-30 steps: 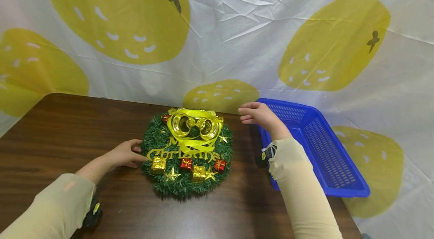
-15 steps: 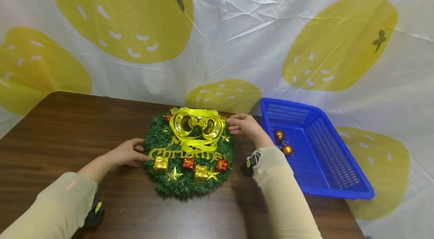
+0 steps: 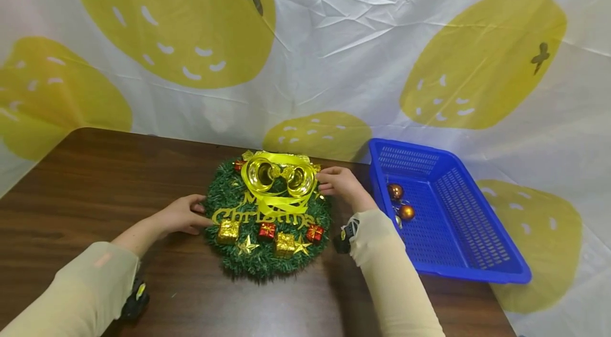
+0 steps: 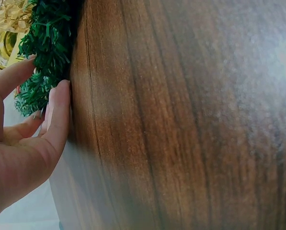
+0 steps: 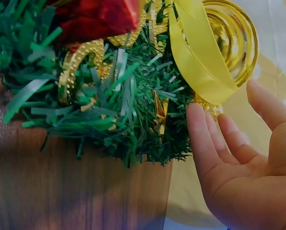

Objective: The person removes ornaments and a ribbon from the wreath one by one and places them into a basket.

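Note:
A green Christmas wreath lies on the brown table, carrying gold lettering, gold stars and small gold and red gift boxes. At its far side sit two shiny gold bells with a yellow ribbon. My left hand is at the wreath's left edge. In the left wrist view, its thumb and fingertips touch the green tinsel. On the opposite side, my right hand reaches toward the right bell and ribbon. Its fingers are extended in the right wrist view, close beside the wreath; firm contact is unclear.
A blue plastic basket stands to the right. Inside lie copper-coloured ball ornaments, against its left wall. The wooden table ends at a white curtain printed with yellow fruit shapes.
My right hand has moved left from beside the basket to the wreath's upper right edge, uncovering the ornaments in the basket. My left hand stays at the wreath's left edge.

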The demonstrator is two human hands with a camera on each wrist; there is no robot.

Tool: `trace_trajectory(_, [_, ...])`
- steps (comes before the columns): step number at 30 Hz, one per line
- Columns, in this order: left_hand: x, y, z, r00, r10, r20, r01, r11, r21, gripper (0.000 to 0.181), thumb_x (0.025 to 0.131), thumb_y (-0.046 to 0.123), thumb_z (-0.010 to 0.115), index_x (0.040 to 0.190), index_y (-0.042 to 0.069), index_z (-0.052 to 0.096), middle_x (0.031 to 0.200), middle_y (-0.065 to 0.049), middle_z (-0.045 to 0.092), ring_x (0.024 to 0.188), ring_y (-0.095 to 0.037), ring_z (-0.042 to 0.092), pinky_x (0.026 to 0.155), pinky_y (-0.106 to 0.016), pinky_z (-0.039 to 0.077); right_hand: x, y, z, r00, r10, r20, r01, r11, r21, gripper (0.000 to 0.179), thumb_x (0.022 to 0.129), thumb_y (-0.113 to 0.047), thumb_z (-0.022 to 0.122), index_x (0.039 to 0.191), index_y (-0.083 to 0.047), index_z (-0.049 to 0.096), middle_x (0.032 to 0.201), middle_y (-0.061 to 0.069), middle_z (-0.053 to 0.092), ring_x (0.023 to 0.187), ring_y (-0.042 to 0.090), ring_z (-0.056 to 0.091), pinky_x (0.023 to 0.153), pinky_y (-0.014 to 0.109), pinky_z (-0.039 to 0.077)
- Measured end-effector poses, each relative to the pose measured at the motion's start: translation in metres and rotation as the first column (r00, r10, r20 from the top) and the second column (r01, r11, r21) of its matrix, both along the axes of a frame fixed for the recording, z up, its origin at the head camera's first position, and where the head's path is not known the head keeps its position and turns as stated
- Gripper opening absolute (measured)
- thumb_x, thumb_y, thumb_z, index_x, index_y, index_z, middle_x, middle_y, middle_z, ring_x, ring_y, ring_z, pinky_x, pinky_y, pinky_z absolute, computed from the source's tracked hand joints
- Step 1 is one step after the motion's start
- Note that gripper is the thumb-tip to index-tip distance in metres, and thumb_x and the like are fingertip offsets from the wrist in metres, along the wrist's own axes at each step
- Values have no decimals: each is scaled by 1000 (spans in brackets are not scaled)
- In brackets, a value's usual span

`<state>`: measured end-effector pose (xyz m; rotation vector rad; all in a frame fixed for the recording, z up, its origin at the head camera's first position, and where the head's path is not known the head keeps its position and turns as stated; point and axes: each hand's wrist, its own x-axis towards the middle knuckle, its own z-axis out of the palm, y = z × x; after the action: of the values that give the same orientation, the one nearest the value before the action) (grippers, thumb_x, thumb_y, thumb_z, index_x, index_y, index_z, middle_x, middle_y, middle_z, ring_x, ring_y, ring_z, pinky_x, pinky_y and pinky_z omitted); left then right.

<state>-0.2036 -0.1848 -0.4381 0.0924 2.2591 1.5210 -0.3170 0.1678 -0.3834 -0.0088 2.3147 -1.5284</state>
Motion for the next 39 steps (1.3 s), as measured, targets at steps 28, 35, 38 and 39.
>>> trace_trajectory(28, [2,3,4,1000,14,3,-14,1000,-9,83,86,10,65,142,-17,10,130,-39,33,109,-40,53,78,-40,58,1,-5,0,998,-60,-17,58,994,-95,42,89,0,57,127,13,47,82,5,63,61,9,60,71,30,60])
trace_trajectory(35, [3,3,5,1000,18,6,-18,1000,-15,82,87,11,64,142,-17,10,131,-40,32,112,-44,51,79,-40,58,0,-5,-2,998,-59,-25,55,990,-129,41,88,1,57,125,15,48,73,3,60,59,9,60,64,25,59])
trace_trajectory(38, [3,3,5,1000,16,4,-16,1000,-17,82,87,11,64,142,-17,10,131,-40,33,112,-44,51,79,-40,58,-1,-5,-3,999,-48,-9,47,993,-110,42,89,0,57,127,14,47,72,3,60,59,9,61,65,27,59])
trace_trajectory(39, [3,3,5,1000,16,3,-16,1000,-17,82,87,11,64,142,-17,11,131,-40,33,111,-44,51,79,-40,58,-1,-5,-3,999,-44,0,44,994,-101,43,89,-1,57,128,14,46,72,2,60,60,9,61,66,28,59])
